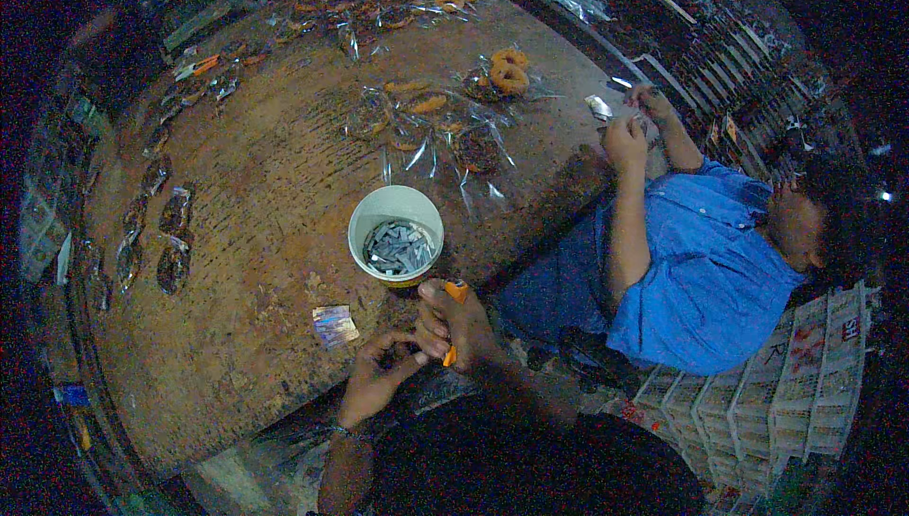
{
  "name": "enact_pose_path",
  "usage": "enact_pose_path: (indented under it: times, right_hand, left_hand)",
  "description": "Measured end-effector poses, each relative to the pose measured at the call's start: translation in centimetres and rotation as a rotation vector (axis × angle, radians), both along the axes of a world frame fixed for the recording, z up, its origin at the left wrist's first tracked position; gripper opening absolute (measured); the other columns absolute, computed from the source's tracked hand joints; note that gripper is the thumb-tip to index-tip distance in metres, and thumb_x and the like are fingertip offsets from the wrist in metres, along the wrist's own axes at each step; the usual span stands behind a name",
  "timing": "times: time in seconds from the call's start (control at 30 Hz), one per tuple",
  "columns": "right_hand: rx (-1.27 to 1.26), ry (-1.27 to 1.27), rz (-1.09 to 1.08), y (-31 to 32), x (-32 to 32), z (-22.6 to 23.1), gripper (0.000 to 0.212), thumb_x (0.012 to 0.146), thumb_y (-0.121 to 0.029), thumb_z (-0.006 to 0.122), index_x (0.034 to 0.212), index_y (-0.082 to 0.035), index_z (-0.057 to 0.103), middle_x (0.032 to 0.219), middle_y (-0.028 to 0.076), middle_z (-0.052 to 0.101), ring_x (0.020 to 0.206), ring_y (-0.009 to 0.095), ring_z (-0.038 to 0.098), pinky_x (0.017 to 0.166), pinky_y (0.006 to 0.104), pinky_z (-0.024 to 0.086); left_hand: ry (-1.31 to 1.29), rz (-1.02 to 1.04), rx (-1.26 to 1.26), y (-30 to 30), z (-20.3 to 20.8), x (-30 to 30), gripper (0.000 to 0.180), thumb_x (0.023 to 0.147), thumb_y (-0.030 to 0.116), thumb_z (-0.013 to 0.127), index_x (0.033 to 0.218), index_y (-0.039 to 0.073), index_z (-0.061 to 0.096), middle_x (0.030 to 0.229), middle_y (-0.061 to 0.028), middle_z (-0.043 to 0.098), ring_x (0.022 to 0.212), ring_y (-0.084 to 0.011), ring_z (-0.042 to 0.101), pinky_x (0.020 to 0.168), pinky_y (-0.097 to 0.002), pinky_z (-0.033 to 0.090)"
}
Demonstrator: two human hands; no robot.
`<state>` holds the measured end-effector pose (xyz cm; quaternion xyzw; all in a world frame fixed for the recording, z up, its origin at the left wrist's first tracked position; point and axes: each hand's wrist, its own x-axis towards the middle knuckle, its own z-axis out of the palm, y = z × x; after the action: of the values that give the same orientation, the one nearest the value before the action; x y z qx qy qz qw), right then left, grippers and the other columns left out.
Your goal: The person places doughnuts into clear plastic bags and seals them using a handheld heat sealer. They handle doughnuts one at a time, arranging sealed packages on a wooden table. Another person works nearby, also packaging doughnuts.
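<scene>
My right hand (454, 322) is closed around a slim orange tool, perhaps a cutter (456, 291), whose ends show above and below the fist. Its working end is too dim to make out. My left hand (386, 369) has its fingers curled, with thumb and fingertips pinched together against the right hand; whatever lies between them is hidden. Just beyond the hands stands a white round tub (357, 232) holding many small silvery strips. On the table left of the tub's base lies a small shiny printed sheet (335, 325).
The worn brown table (256, 232) carries several clear-wrapped ring-shaped pieces (478, 149) and two unwrapped-looking golden rings (509, 79). Dark wrapped packs (173, 265) line its left side. At right sits a person in a blue shirt (701, 270), hands holding a small shiny piece, beside a pale crate (757, 393).
</scene>
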<state>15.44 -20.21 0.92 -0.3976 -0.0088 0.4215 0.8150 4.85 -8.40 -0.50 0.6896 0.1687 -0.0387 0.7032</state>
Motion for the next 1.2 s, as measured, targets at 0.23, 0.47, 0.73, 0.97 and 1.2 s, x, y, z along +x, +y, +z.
enact_pose_path:
  times: [0.23, 0.47, 0.73, 0.97, 1.2]
  right_hand:
    - [-0.037, 0.054, 0.073, 0.2, 0.2, -0.8, 0.026, 0.092, -0.024, 0.051, 0.071, -0.011, 0.042, 0.045, 0.0, 0.033, 0.032, 0.012, 0.033, 0.031, 0.0285, 0.031]
    - [-0.091, 0.082, 0.101, 0.0, 0.4, -0.3, 0.023, 0.092, -0.023, 0.05, 0.072, -0.012, 0.045, 0.044, -0.002, 0.033, 0.029, 0.011, 0.03, 0.028, 0.0263, 0.027]
    - [-0.823, -0.633, -0.288, -3.3, 6.5, -3.3, 0.025, 0.083, -0.029, 0.063, 0.083, -0.005, 0.055, 0.057, 0.005, 0.05, 0.045, 0.02, 0.051, 0.04, 0.034, 0.04]
    - [-1.4, -1.275, -0.372, -4.5, 15.7, -5.1, 0.056, 0.068, -0.045, 0.074, 0.089, 0.004, 0.057, 0.081, 0.021, 0.063, 0.076, 0.036, 0.061, 0.067, 0.0429, 0.049]
    - [-1.485, -1.296, -0.247, -2.2, 19.8, -3.0, 0.065, 0.066, -0.049, 0.073, 0.093, 0.007, 0.058, 0.084, 0.023, 0.063, 0.081, 0.039, 0.062, 0.069, 0.0457, 0.05]
  left_hand:
    - [-0.056, -0.011, 0.021, -0.1, -0.4, -0.4, 0.014, 0.08, 0.012, 0.068, 0.091, 0.006, 0.063, 0.074, 0.0033, 0.055, 0.069, -0.0071, 0.047, 0.063, -0.0233, 0.038]
    - [0.051, 0.013, 0.177, 0.6, -0.1, -1.1, 0.016, 0.081, 0.015, 0.066, 0.093, 0.004, 0.063, 0.075, 0.0013, 0.056, 0.072, -0.009, 0.049, 0.069, -0.0241, 0.04]
    - [-0.013, 0.069, 0.097, 2.1, -1.2, -5.7, 0.016, 0.08, 0.014, 0.066, 0.093, 0.005, 0.063, 0.082, -0.0023, 0.059, 0.078, -0.0126, 0.051, 0.076, -0.0265, 0.041]
    - [0.061, 0.177, 0.257, 3.2, -0.8, -9.0, 0.014, 0.081, 0.014, 0.065, 0.092, 0.004, 0.064, 0.08, -0.0022, 0.059, 0.078, -0.0117, 0.052, 0.077, -0.0264, 0.041]
    - [0.027, 0.18, 0.209, 2.2, -0.7, -8.4, 0.017, 0.081, 0.015, 0.066, 0.093, 0.004, 0.063, 0.077, -0.0016, 0.058, 0.076, -0.0102, 0.052, 0.075, -0.0248, 0.042]
